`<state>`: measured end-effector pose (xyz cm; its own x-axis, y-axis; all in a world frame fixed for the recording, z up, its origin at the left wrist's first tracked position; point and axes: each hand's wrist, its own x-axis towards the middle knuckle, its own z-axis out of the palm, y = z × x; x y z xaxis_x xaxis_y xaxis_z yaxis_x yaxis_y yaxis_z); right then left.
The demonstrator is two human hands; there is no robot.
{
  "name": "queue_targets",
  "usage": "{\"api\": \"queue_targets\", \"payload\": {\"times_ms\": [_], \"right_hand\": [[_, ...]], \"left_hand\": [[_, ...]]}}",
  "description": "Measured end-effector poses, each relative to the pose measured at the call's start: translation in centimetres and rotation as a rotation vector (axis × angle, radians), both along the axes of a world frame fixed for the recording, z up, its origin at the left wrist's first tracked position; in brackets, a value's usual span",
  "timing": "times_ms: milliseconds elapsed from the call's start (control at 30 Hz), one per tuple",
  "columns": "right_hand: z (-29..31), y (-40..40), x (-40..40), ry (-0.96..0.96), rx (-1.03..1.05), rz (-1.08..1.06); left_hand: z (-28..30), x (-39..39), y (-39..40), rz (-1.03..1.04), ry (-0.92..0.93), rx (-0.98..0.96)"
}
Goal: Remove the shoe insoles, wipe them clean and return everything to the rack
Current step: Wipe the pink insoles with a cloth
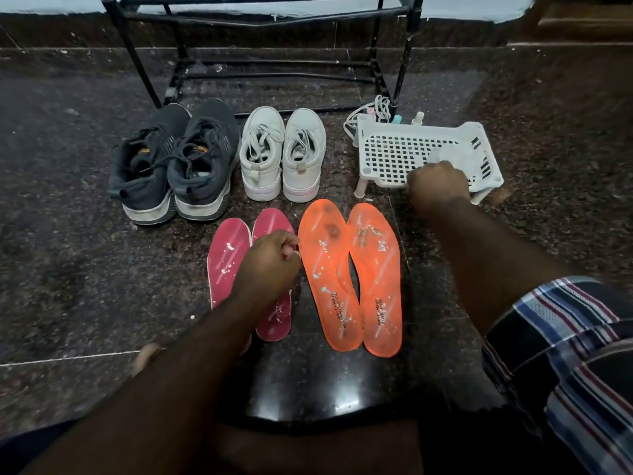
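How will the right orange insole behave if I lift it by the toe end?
The right orange insole looks thin and flat, so it will probably droop and weigh little. Its white specks may shake off. It touches its twin, which might shift.

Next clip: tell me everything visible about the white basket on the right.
The white basket looks like plastic, with a grid of square holes and short legs at the corners. It sits tilted on the dark floor, right of the white shoes, near the rack. The right hand reaches into its near edge, by something pale and blurred. Small bottles and a white cord sit behind it.
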<state>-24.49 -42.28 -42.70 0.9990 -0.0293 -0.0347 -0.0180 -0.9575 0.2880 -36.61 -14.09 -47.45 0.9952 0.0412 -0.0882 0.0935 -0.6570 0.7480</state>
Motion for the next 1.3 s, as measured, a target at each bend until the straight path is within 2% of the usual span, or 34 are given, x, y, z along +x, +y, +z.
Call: {"api": "queue_targets", "payload": {"times_ms": [133, 467, 667, 833, 1000, 1167, 1300], "right_hand": [[0.0, -0.1, -1.4, 0.043, -0.068, 0.023], [0.7, 1.5, -6.6, 0.106, -0.02, -0.055], [1.2, 2.6, -8.1, 0.114, 0.153, -0.116], [4.4, -2.1, -7.1, -0.031, 0.497, -0.316], [5.0, -6.8, -9.4, 0.099, 0.673, -0.442], [3.4, -7.0, -10.9, 0.147, 0.72, -0.446], [3.8, -6.8, -10.3, 0.098, 0.767, -0.445]], "left_hand": [[0.1, -0.1, -0.2, -0.014, 0.023, -0.003], [1.4, -1.5, -1.3, -0.13, 0.08, 0.021], [1.7, -2.2, -2.0, -0.189, 0.094, 0.025], [1.8, -2.6, -2.5, -0.22, 0.09, 0.021], [1.9, -2.8, -2.8, -0.248, 0.102, 0.029], [2.1, -3.1, -3.0, -0.255, 0.099, 0.031], [2.1, -3.2, -3.0, -0.257, 0.108, 0.032]]}}
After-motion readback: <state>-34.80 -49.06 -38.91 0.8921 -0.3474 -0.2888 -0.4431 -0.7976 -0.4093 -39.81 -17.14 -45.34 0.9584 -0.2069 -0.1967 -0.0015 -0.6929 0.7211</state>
